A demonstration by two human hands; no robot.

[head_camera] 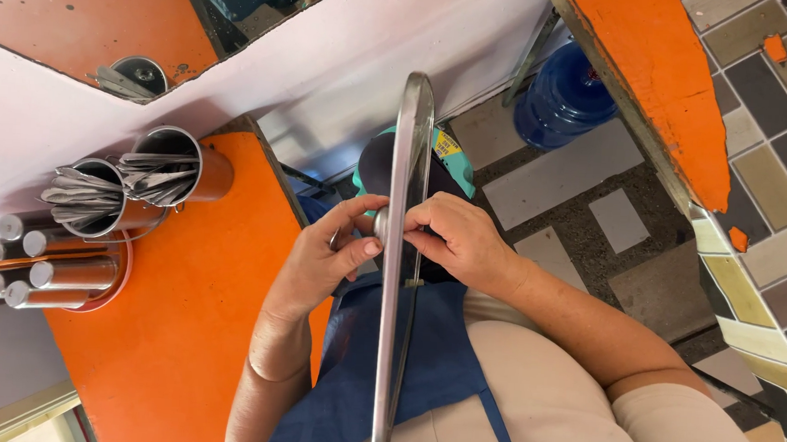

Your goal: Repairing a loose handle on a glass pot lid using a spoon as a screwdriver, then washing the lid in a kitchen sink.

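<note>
I hold a flat round steel lid or tray (388, 357) upright and edge-on in front of me, over my blue apron. My left hand (323, 262) grips its left face, thumb and fingers around a small round metal knob (380, 226) near the middle. My right hand (460, 241) pinches the rim and the right face at the same height. The far side of the steel piece is hidden behind its edge.
An orange counter (177, 335) lies to my left. On it stand two steel holders of cutlery (127, 186) and an orange tray with several steel tumblers (53, 271) lying on their sides. A blue water jug (560, 99) stands on the tiled floor ahead. An orange-topped ledge (666, 83) runs at the right.
</note>
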